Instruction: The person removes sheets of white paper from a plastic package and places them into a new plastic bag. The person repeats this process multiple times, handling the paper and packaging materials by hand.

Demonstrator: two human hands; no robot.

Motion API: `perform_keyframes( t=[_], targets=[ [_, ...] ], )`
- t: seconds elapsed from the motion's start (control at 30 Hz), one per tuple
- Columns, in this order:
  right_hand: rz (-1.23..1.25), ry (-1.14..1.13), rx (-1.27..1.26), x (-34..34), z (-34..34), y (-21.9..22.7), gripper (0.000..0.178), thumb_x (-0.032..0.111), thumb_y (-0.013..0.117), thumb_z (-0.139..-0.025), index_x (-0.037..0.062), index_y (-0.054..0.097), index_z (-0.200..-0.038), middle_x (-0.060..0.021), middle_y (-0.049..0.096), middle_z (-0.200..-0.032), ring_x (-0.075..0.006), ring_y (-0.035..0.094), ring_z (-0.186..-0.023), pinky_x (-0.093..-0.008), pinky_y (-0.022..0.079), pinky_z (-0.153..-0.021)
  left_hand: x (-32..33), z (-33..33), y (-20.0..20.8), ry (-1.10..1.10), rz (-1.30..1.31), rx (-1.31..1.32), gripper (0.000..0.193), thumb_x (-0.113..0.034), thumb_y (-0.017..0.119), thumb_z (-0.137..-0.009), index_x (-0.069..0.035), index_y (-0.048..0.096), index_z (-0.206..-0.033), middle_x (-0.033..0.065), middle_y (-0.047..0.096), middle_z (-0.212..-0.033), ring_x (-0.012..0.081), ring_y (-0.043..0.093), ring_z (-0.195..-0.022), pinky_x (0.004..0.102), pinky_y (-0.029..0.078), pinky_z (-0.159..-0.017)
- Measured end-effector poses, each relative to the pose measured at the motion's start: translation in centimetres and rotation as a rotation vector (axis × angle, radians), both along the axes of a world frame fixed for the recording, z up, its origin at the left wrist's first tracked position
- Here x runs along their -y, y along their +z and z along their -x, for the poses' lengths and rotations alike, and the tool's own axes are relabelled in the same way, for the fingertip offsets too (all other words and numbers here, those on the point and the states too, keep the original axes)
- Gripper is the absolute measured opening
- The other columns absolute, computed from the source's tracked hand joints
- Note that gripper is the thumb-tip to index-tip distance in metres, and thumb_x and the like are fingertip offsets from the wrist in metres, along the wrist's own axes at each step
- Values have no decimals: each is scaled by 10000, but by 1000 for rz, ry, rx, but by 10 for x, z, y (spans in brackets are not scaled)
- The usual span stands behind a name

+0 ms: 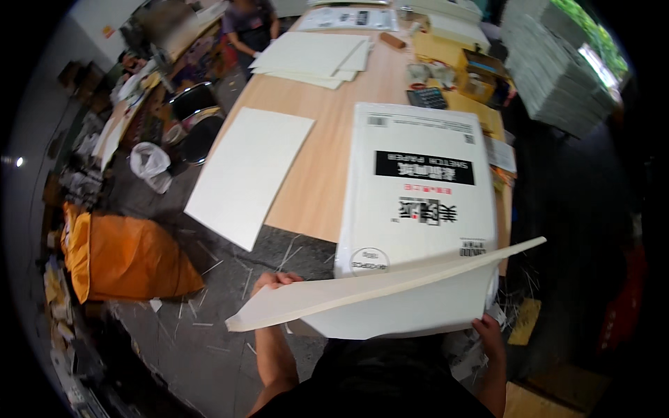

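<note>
A thick stack of white paper sheets (397,310) is held up in front of my body, tilted, its long edge running slantwise from lower left to upper right. My left hand (277,281) is closed around its left part, with fingers showing over the far side; the stack hides the palm. At the lower right corner, my right hand (490,334) grips the sheets, its fingers partly hidden. Just beyond, a white paper package (425,230) with a black printed label lies on the wooden table (317,188), its near end covered by the stack.
Left of the package, white sheets (251,174) overhang the table's edge. Further back lie more sheets (306,56), a calculator (427,98) and a yellow box (479,76). An orange sack (132,258) sits on the scrap-strewn floor. A person (249,31) stands at the far left.
</note>
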State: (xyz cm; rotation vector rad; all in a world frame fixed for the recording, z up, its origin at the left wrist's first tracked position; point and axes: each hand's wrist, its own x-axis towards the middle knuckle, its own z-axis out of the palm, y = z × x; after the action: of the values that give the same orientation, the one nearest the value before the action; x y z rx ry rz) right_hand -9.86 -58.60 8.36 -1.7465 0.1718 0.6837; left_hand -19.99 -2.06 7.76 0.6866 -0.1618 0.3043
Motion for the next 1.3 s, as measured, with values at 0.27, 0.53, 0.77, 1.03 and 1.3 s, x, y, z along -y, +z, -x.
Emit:
perform_keyframes(
  t=[0.27,0.53,0.77,1.03,1.3],
  targets=[
    [-29,31,30,-7,3,6,303,211,590,-926,-38,608,-1097,-15,611,-977,-100,511,-914,-280,410,-843,-6,-5,0,-104,7,82,232,-156,709,-835,-117,707,-1064,133,669,-1126,374,570,-1070,485,498,-861],
    [-18,-33,10,-4,6,4,265,194,605,-915,-21,641,-1066,9,621,-954,-89,532,-884,-264,437,-809,-37,5,-31,47,-273,-655,406,-96,643,-872,10,546,-1251,81,643,-1119,141,594,-1015,287,472,-869],
    [71,21,-147,8,1,3,354,336,600,-936,22,673,-1081,1,636,-954,-80,534,-855,-276,443,-751,-29,-4,-39,143,-254,-882,462,-139,602,-916,54,460,-1311,128,590,-1234,226,573,-1116,360,447,-990],
    [-193,56,-130,-2,-13,57,526,496,475,-967,30,718,-999,-69,681,-913,-162,584,-973,-319,375,-956,-59,5,-39,88,-457,-796,509,-125,558,-886,3,418,-1358,143,627,-1144,301,605,-1077,421,529,-881],
    [-93,195,-52,-4,-72,128,538,494,475,-956,53,744,-805,-25,671,-695,-101,577,-781,-265,418,-807,-24,-29,46,-58,-478,-849,466,-249,542,-897,-2,477,-1287,138,611,-1128,262,625,-993,375,539,-842]
  ],
)
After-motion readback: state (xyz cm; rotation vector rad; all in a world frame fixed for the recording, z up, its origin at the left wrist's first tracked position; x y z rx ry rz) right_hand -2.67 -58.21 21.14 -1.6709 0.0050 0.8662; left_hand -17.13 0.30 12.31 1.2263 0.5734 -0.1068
